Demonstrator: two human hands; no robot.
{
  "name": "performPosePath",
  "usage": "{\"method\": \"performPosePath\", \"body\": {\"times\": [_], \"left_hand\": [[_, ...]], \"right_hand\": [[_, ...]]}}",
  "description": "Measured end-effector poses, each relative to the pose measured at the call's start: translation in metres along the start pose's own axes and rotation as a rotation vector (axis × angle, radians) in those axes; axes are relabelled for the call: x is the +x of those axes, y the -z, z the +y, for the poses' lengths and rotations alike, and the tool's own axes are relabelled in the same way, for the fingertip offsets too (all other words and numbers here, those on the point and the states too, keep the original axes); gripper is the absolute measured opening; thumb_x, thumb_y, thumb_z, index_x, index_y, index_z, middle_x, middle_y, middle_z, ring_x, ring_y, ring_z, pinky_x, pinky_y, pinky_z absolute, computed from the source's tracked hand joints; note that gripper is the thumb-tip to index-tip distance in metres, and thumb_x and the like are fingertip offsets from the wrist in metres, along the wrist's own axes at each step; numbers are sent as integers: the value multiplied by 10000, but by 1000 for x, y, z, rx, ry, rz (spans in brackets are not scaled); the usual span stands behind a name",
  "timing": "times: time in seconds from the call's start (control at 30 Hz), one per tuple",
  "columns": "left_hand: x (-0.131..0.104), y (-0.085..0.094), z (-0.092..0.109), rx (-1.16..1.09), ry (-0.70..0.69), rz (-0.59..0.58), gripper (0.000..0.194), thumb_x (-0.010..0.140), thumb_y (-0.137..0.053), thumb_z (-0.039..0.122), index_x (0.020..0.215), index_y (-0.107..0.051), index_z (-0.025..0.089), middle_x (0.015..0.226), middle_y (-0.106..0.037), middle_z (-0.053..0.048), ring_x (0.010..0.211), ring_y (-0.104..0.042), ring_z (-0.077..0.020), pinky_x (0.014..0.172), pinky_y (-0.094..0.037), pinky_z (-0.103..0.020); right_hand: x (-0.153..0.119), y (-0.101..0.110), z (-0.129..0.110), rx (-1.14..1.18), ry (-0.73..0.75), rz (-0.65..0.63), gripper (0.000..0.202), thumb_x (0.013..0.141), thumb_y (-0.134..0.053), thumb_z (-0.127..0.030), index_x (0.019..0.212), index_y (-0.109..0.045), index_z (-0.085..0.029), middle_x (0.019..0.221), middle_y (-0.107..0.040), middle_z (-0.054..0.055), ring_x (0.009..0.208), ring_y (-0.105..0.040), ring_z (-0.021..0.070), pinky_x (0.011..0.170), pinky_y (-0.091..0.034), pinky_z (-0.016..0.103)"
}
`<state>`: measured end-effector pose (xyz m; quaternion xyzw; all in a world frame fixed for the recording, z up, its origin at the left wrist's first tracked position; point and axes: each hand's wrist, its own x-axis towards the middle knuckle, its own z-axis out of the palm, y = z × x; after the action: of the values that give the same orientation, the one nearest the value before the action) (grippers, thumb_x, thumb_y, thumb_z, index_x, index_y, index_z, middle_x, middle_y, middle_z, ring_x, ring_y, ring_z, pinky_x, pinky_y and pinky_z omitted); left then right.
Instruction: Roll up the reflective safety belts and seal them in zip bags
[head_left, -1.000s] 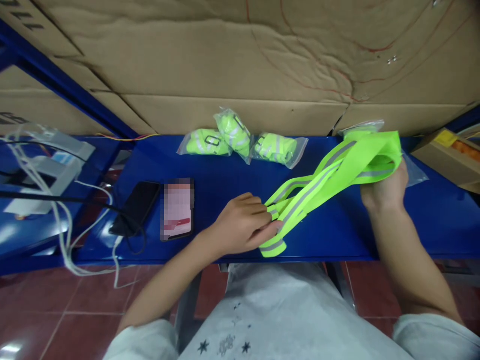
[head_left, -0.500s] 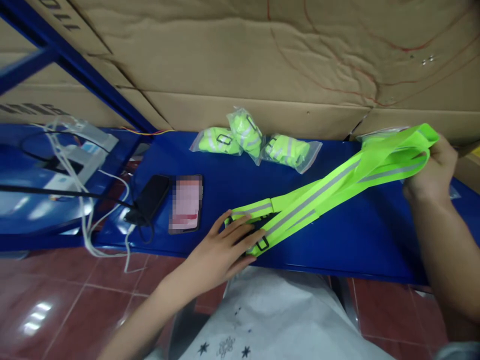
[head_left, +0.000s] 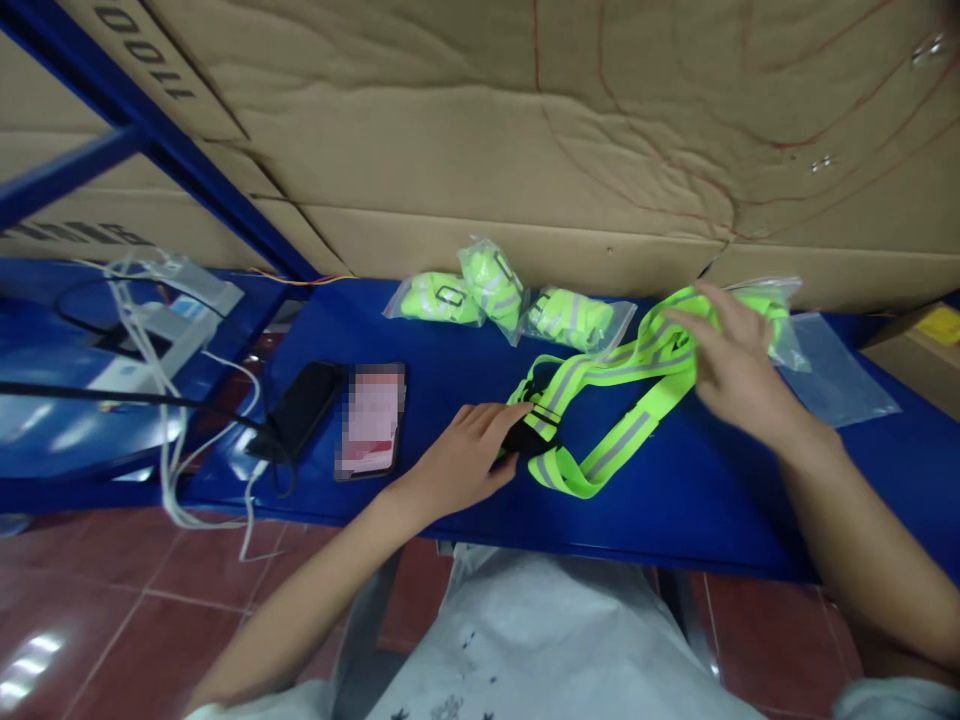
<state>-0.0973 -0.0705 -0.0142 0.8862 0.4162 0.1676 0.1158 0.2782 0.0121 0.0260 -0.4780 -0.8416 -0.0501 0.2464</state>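
Observation:
A neon yellow-green strap (head_left: 630, 440) with a grey reflective stripe lies in loose loops on the blue table. My left hand (head_left: 469, 455) is closed on the black buckle (head_left: 529, 432) at the strap's left end, thumb and fingers pinching it. Over the strap's far right end is my right hand (head_left: 731, 355), its thumb and fingers apart, with the strap beside and partly behind the fingers. Whether it still touches the strap is hard to see.
Clear bags of folded neon straps (head_left: 574, 318) line the cardboard. Another filled bag (head_left: 784, 320) and a flat clear bag (head_left: 836, 370) lie at right. A phone (head_left: 371, 420), black power bank (head_left: 300, 410) and white cables (head_left: 171, 440) lie at left.
The strap, stretched up to the right before, now lies slack in loops. My right hand has moved left and opened. My left hand has shifted slightly right and closed on the buckle.

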Motion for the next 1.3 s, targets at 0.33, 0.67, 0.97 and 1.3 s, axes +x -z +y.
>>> {"method": "performPosePath", "body": {"times": [0.33, 0.67, 0.97, 1.3], "left_hand": [[68, -32, 13, -196, -103, 152, 706, 764, -616, 142, 1428, -379, 174, 1500, -475, -239, 1368, -557, -396, 1057, -537, -548], [64, -38, -2, -153, -90, 243, 353, 866, -618, 182, 1204, -518, 154, 1433, -478, -238, 1385, -533, -382, 1089, -546, -503], [62, -34, 0, 154, -199, 221, 280, 908, -622, 276, 1152, -650, 140, 1353, -641, -181, 1194, -663, -350, 888, -562, -458], [62, -21, 10, 206, -208, 251, 258, 880, -685, 278, 1097, -665, 139, 1260, -684, -102, 1081, -707, -247, 847, -579, -373]], "right_hand": [[-33, -45, -100, 293, 33, -250, 865, 994, -623, -499, 1691, -164, -272, 1333, -708, 148, 1083, -732, 331, 902, -593, 479], [-40, -63, -92, 182, -108, -177, 680, 938, -662, -582, 1479, -524, -195, 988, -777, 111, 863, -750, 323, 756, -598, 441], [-36, -61, -112, 19, -4, -224, 725, 991, -607, -528, 1564, -403, -135, 1360, -659, 188, 1130, -698, 354, 852, -588, 472], [-33, -52, -114, -130, 62, -142, 533, 957, -617, -452, 1357, -619, -99, 1094, -734, 120, 929, -703, 277, 802, -535, 399]]}}
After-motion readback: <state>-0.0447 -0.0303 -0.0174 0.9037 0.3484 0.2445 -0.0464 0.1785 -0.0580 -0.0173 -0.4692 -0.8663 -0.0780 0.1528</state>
